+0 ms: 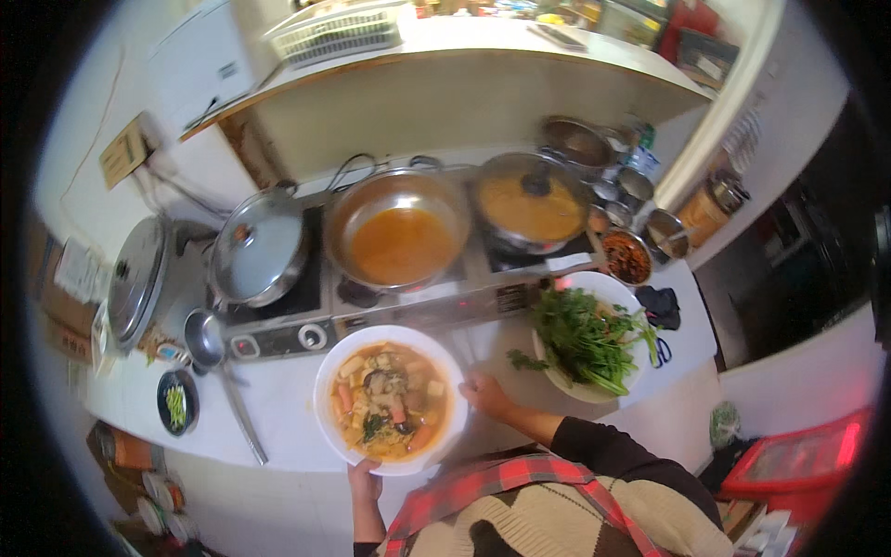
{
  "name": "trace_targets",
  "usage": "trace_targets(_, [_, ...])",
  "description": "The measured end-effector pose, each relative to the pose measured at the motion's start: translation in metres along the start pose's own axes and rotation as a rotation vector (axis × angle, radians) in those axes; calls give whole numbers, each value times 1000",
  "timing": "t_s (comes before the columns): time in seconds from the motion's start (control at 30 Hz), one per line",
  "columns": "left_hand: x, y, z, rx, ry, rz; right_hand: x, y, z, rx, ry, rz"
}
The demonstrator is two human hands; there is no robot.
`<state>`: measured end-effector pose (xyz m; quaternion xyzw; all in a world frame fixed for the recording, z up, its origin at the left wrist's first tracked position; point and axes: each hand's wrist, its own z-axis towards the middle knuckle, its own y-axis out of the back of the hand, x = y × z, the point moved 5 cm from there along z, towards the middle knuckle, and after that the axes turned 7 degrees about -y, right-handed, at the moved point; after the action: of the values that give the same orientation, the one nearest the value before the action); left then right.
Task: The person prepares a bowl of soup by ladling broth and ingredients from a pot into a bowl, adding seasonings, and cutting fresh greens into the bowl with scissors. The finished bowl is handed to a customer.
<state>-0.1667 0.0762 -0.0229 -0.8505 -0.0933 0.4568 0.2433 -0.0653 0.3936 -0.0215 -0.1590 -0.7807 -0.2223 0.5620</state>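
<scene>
A large white bowl [322, 418] full of soup with sausage pieces, tofu-like cubes, mushroom and greens [390, 400] is held close to my body, over the counter's front edge. My left hand [365, 479] grips its near rim from below, the thumb over the edge. On the right side, my right hand [485, 394] has hold of the rim; its fingers are partly hidden by the bowl. Behind the bowl, a wide steel pan [400, 191] with orange broth [404, 245] sits on an induction cooker [452, 306].
A bowl of leafy greens [592, 341] stands right, near scissors [660, 352] and a chili pot [626, 257]. Glass-lidded pots [532, 198] [259, 244] flank the pan. Left lie a long-handled ladle [233, 397] and a small black bowl of chopped greens [177, 404]. A shelf [480, 43] overhangs behind.
</scene>
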Motion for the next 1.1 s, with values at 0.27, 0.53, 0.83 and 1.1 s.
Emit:
trace_targets(0.27, [-36, -123, -59, 213, -38, 191, 37, 92, -69, -154, -123, 233])
trace_targets(0.53, [55, -313, -154, 548, 22, 225, 51, 311, -208, -483, 58, 227])
trace_targets(0.83, [321, -473, -223, 850, 479, -1, 2, 571, -351, -785, -15, 120])
trace_targets(1.1, [467, -536, -244, 839, 670, 328, -124, 674, -404, -982, -260, 127])
